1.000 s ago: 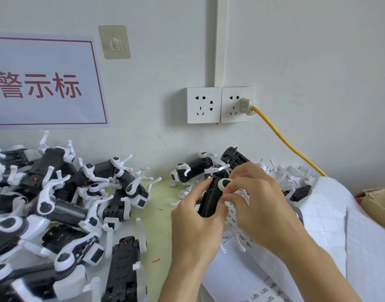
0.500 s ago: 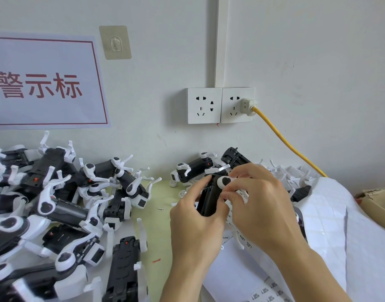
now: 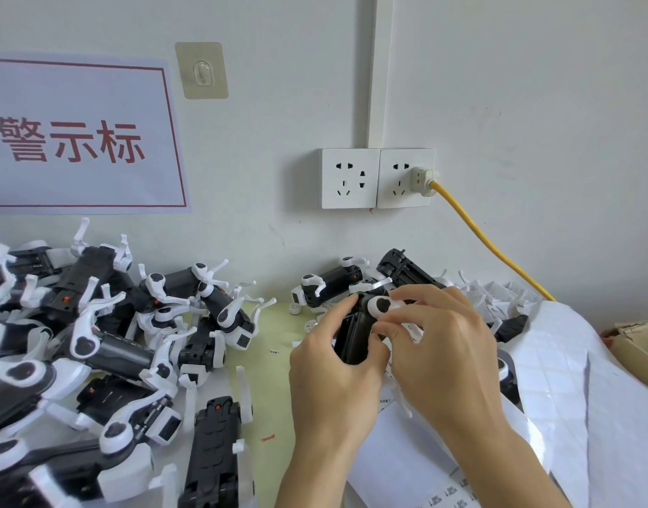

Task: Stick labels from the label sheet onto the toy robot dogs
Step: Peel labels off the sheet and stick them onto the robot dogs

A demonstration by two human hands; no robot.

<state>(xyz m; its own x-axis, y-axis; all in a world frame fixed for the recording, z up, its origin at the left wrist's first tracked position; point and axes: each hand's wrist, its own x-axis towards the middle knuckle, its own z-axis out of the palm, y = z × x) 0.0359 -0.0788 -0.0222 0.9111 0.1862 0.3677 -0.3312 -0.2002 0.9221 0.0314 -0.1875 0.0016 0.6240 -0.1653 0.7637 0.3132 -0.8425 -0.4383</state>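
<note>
- both hands up at the middle of the bench (image 3: 275, 324), working on one dog (image 3: 355, 335) held just above it.
- left hand (image 3: 333, 390) grips the dog's black body from the left, thumb up along its side, the other fingers curled round behind.
- right hand (image 3: 443, 353) comes in from the right, fingers (image 3: 392, 326) curled and pinching at the dog's white leg joint with the black spot.
- can't tell whether a label is under those fingertips; too small and covered.
- label sheet (image 3: 410, 467) lies flat below the hands, near edge of the bench, a few printed labels showing at the bottom.
- a tiny loose label (image 3: 275, 351) sits on the green bench just left of the left hand.
- big pile of dogs (image 3: 106, 346) fills the left side, black bodies and white legs tangled, many belly up.
- two more dogs (image 3: 331, 284) lie against the wall just behind the hands.
- white backing sheets (image 3: 590, 379) heaped on the right.
- on the wall: twin sockets (image 3: 377, 177), a plug with a yellow cable (image 3: 491, 247) running down right, a red-lettered sign (image 3: 80, 141), a clear hook (image 3: 202, 70).
</note>
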